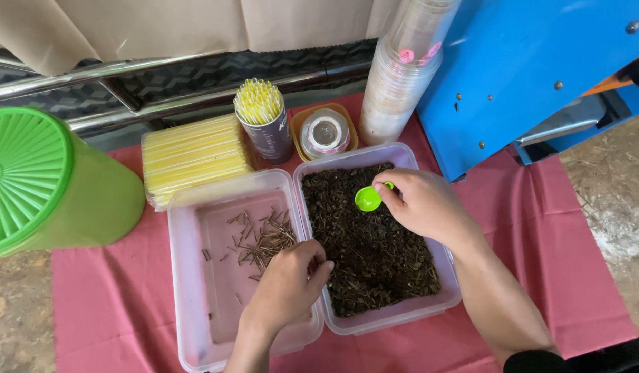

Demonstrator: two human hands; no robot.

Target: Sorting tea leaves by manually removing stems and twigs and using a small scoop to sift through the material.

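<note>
Right hand [421, 202] pinches the handle of a small green scoop [368, 199] over the far part of a clear tub of dark dried leaves [374, 238]. Left hand [288, 283], fingers curled closed, rests on the shared rims between that tub and the neighbouring clear tub [195, 276], which holds scattered brown stems [260, 238]. Both tubs sit at the near edge of the pink tablecloth [540, 228].

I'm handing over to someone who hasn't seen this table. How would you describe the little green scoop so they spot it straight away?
Start from the pink cloth and find the two clear plastic tubs side by side; take the right tub, filled with dark dried leaves. Over its far end, the right hand pinches a small scoop. It is the only bright lime-green thing inside the tubs, round-bowled and far smaller than the big green-lidded jug at the left.
</note>
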